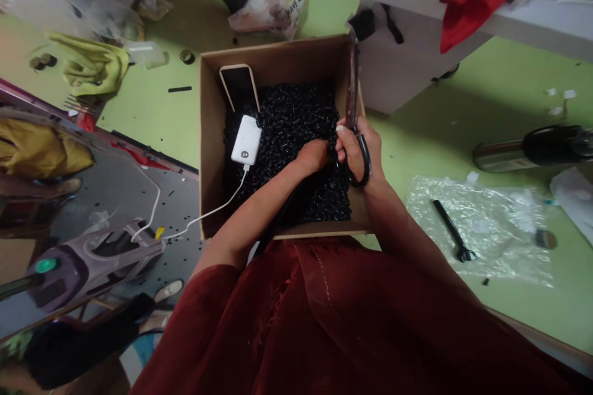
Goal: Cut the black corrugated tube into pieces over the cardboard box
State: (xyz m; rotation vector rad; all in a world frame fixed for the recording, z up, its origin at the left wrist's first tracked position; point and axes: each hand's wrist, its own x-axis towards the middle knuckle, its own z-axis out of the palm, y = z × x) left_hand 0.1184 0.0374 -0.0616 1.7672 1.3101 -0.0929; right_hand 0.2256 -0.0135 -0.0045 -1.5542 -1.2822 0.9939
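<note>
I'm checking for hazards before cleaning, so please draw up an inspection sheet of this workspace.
Surface: green surface, bits scattered on it.
Things: cardboard box holding small black pieces, a phone and a white device.
Clutter: yellow-green cloth, clear plastic sheet, metal flask.
Hands: right hand holds scissors; left hand among the pieces, grip hidden.
Cables: white cable runs from the device over the box's edge.
Surroundings: another person's feet at left.

A cluttered workshop, with a box (210, 142) of small black pieces (296, 117).
</note>
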